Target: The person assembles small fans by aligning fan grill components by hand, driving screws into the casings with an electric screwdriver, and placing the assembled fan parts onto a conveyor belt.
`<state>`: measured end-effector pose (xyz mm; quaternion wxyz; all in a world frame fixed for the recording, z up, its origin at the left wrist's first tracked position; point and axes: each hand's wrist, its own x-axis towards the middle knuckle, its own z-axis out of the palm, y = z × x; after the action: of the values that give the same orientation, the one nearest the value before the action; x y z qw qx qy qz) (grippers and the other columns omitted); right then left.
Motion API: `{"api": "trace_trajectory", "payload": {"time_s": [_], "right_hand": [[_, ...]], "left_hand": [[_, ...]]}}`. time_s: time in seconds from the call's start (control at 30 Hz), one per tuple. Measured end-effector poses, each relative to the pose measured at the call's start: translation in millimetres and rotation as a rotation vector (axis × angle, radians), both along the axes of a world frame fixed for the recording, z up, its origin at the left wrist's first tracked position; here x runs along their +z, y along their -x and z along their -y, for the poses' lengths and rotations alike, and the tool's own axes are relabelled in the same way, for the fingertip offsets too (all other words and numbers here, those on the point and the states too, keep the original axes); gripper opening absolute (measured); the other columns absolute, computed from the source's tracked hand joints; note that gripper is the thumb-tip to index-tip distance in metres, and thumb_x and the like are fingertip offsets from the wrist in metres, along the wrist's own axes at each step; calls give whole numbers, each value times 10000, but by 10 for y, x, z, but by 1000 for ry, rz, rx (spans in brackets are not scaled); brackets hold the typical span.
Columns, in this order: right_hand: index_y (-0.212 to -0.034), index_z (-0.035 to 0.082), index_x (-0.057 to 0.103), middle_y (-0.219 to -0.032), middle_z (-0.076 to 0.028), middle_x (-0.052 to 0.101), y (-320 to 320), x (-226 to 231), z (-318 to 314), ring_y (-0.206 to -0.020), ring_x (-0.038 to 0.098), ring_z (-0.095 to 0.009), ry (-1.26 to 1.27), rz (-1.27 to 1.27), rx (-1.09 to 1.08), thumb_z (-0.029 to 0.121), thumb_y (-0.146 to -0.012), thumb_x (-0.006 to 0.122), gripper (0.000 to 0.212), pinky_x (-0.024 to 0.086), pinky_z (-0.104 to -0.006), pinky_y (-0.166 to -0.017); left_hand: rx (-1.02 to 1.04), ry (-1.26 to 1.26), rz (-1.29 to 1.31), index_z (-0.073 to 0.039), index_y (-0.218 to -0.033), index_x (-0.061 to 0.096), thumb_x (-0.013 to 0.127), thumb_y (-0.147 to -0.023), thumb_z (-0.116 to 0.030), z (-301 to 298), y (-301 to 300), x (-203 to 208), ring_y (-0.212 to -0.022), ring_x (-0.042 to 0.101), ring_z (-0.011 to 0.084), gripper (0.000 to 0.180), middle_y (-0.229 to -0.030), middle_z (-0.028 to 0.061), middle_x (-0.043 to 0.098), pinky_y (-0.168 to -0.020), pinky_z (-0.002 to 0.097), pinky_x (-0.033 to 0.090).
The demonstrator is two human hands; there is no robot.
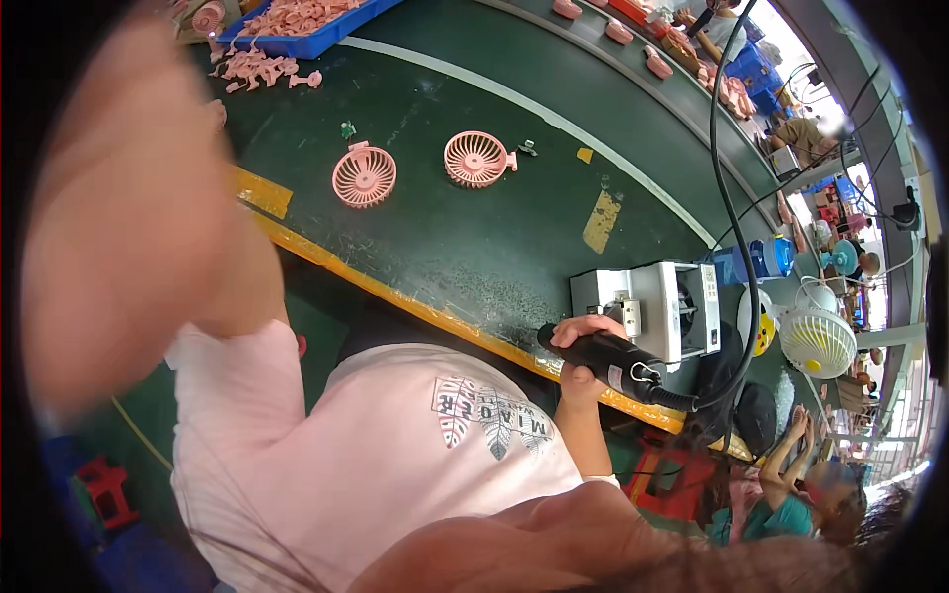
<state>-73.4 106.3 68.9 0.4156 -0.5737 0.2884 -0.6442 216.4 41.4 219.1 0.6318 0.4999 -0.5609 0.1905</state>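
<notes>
A black corded tool (615, 362) is gripped here in the right hand (585, 330), over the yellow-taped edge (425, 307) of the green bench (435, 252), just beside the white boxy machine (647, 311). Some weight is to be expected from that thick body, stiff and hard-cased by the look of it, and smooth enough for a little slip to be allowed for. A drag from the black cable (729, 188) must be reckoned with too, so the barrel is best taken around its middle, with the cable's exit and the wire loop (646, 371) left free; the narrow end is probably the part to be spared from knocks. And the fingers: they are clamped around the casing, wrapped over its top, with the thumb seen below. The barrel is crossed by the grip near the narrow end, while the cable end is left jutting out to the right, clear of the fingertips. On the other side, the left arm (129, 217) is raised, large and blurred; its hand is cut off from view, so how those fingers stand cannot be told.
</notes>
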Motion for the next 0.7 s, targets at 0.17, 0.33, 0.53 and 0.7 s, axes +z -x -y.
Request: {"api": "trace_trajectory", "payload": {"time_s": [0.17, 0.33, 0.53, 0.7], "right_hand": [[-1028, -11, 445, -747, -94, 532, 102, 49, -93, -664, 538, -207, 29, 29, -46, 363, -655, 748, 608, 460, -322, -625], [-1039, -9, 439, -746, -95, 528, 85, 44, -56, -659, 527, -204, 43, 26, -52, 384, -665, 732, 616, 452, -329, -622], [-1034, 78, 430, -570, -30, 443, 357, 482, 7, -466, 430, -159, -56, 33, -174, 620, -691, 572, 657, 376, -303, -474], [-1017, 57, 402, -661, -69, 493, 587, 780, 88, -541, 489, -175, 249, -7, -277, 592, -688, 604, 659, 417, -308, -516]], "left_hand": [[-471, -317, 116, 0, -1059, 542, 562, -743, -57, 518, 224, -902, -1122, 451, 281, 321, -1205, 134, 491, -937, 378, 349], [10, -969, 405, -35, -1116, 510, 589, -748, -156, 431, 183, -1879, -1241, 272, 324, 395, -1315, 145, 352, -1005, 517, 187], [-277, -712, 402, -44, -850, 556, 585, -698, -117, 110, 407, -2106, -1053, 431, 320, 171, -1167, 158, 451, -810, 451, 335], [-690, -582, 419, -54, -810, 582, 634, -659, -168, -167, 955, -2086, -994, 451, 269, 196, -1089, 131, 484, -757, 394, 353]]}}
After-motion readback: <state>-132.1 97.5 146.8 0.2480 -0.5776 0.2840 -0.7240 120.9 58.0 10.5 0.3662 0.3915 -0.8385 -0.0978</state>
